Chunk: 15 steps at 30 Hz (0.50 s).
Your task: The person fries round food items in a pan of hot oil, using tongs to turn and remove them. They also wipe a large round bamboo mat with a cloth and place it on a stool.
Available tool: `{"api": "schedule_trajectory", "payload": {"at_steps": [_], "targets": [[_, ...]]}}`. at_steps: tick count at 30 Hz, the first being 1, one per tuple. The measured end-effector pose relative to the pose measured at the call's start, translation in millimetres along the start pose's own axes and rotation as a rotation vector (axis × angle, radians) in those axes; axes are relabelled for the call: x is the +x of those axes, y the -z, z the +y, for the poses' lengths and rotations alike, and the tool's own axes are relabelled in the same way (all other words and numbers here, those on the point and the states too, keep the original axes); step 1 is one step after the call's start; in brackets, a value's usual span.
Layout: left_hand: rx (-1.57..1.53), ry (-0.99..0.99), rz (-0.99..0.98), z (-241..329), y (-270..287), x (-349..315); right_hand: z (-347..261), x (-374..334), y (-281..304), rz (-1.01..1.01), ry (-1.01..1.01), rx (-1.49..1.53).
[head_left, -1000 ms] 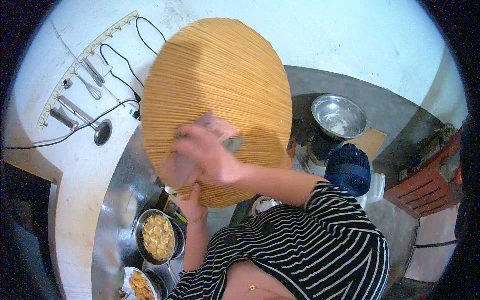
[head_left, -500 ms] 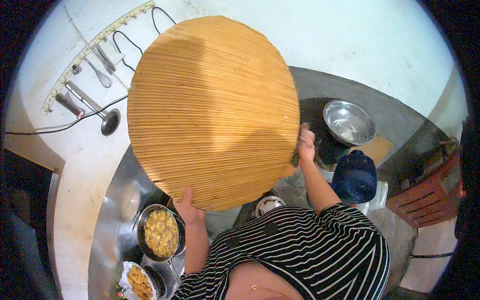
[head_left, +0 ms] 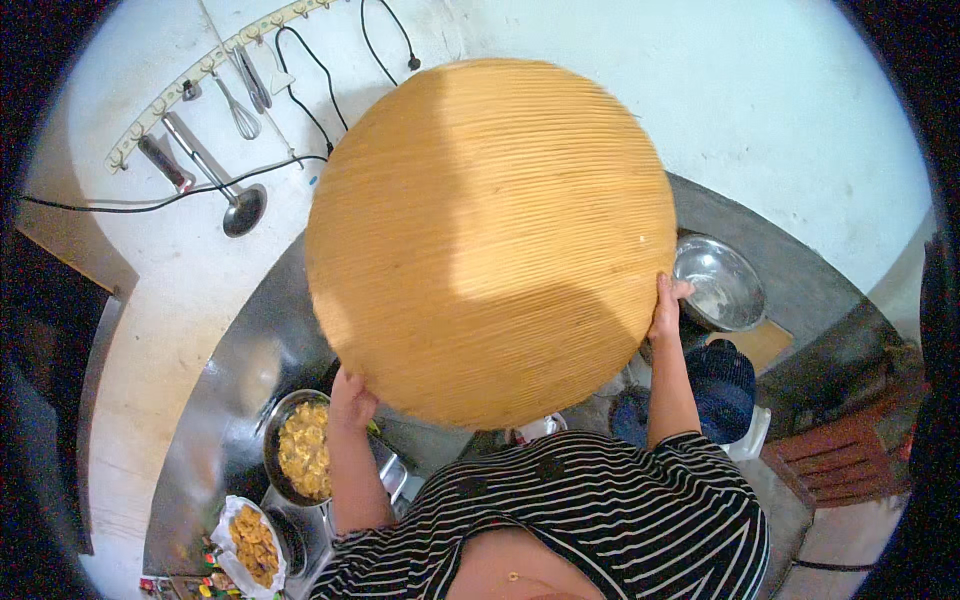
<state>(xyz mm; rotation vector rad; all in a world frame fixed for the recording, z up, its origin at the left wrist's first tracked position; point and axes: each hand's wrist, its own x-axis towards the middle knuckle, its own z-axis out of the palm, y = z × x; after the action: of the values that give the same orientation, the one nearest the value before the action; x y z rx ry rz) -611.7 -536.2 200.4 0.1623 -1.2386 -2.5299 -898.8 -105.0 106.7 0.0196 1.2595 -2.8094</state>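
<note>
A large round board of thin straw-coloured slats or reeds (head_left: 490,240) is held up in front of me, its ribbed face toward me and slightly blurred. My left hand (head_left: 352,400) grips its lower left edge. At its right edge, my right hand (head_left: 667,308) holds on, fingers partly behind the rim. The board hides much of the counter beyond it. Close to my left forearm stands a pan (head_left: 275,450) of yellow, chunky food. A steel bowl (head_left: 735,285) with whitish residue sits just beyond my right hand.
A paper-lined dish (head_left: 238,570) of fried pieces stands at lower left. Dark blue plastic baskets (head_left: 725,385) and a wooden crate (head_left: 840,450) are on the right. A ladle (head_left: 243,210) and a whisk (head_left: 240,115) hang from the wall rack, with black cables nearby.
The board has shifted right and a little down in the view, with both hands still on it. The wall, pan and bowl also sit differently in the view.
</note>
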Motion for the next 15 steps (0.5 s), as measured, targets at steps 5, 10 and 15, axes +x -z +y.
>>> {"api": "schedule_trajectory", "payload": {"at_steps": [5, 10, 15], "targets": [[0.237, -0.023, 0.203, -20.5, -33.3, 0.6, 17.0, 70.3, 64.2, 0.67, 0.221, -0.83], [0.253, -0.079, 0.297, -49.5, -52.2, -15.1, 20.6, 23.5, -21.7, 0.589, 0.886, -0.856], [0.318, -0.031, 0.207, -70.0, -80.0, -4.1, 64.2, -99.3, -157.8, -0.781, 0.886, -0.97]]}}
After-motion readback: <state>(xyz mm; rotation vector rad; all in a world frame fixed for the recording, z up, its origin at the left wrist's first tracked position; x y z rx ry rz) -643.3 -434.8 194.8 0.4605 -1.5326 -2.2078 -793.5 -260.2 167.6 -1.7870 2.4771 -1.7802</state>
